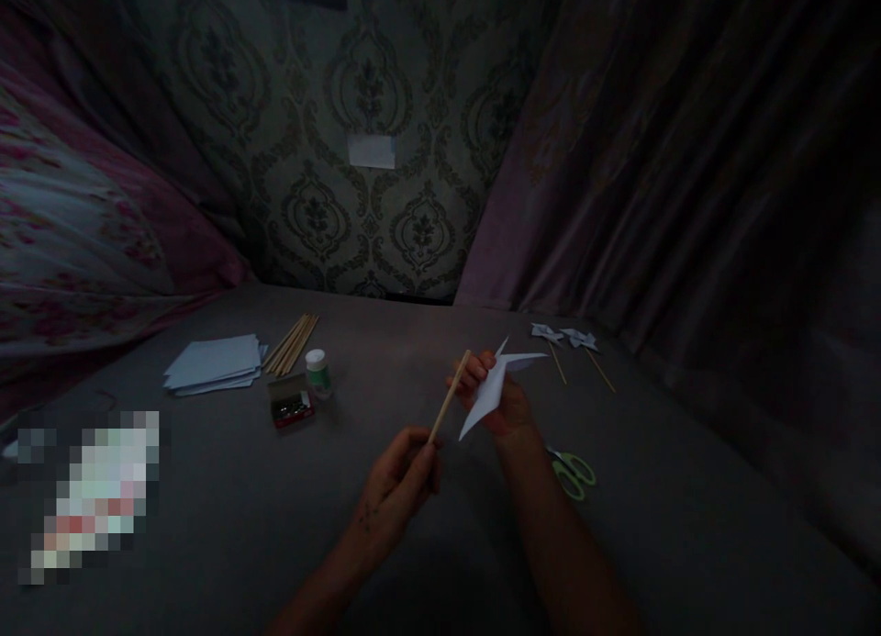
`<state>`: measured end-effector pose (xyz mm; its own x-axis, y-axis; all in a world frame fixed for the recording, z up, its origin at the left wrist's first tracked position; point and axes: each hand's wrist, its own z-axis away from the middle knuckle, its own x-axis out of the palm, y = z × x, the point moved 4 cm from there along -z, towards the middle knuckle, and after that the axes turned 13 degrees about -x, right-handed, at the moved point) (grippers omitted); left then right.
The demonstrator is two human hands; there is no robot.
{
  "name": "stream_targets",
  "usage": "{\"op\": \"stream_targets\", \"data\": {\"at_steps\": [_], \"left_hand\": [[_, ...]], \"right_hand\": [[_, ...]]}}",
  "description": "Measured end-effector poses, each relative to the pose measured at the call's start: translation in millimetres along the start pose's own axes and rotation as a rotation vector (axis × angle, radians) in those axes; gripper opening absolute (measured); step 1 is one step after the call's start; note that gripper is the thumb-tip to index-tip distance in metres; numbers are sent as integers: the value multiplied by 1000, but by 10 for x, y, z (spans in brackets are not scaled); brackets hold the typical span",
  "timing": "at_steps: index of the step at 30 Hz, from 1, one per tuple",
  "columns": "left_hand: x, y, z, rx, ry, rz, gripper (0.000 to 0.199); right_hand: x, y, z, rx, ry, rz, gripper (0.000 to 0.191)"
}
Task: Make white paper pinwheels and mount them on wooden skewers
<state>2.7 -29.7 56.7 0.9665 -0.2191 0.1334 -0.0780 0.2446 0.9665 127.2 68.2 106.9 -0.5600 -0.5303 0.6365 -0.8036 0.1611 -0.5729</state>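
Observation:
My left hand (403, 489) is closed around the lower part of a thin wooden stick (451, 397), which slants up to the right. A folded white paper pinwheel (490, 399) is in my right hand (510, 407), its pointed blades sticking out past the fingers. The stick's upper end lies close to the right fingertips; whether it touches the paper I cannot tell. Just beyond my right forearm lie scissors (573, 475) with green handles, their blades partly hidden by the arm.
At the left are a stack of white paper (215, 362), a bundle of wooden sticks (293, 344), a white-capped bottle (317, 373) and an open small box (290, 407) of metal bits. Two finished pinwheels (579, 340) on sticks lie at the back right. A blurred-out item (96, 498) sits front left.

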Motion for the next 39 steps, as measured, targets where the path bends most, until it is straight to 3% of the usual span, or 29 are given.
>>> {"op": "stream_targets", "data": {"at_steps": [9, 23, 28, 39], "left_hand": [[48, 64, 64, 46, 34, -122, 32], [63, 134, 110, 118, 75, -166, 27], [53, 138, 108, 144, 76, -171, 26], [51, 136, 103, 148, 78, -177, 25]], "right_hand": [[-43, 37, 21, -5, 22, 15, 30], [14, -30, 1, -70, 24, 83, 39], [-2, -23, -4, -27, 75, 150, 46], [96, -58, -14, -51, 14, 67, 35]]}}
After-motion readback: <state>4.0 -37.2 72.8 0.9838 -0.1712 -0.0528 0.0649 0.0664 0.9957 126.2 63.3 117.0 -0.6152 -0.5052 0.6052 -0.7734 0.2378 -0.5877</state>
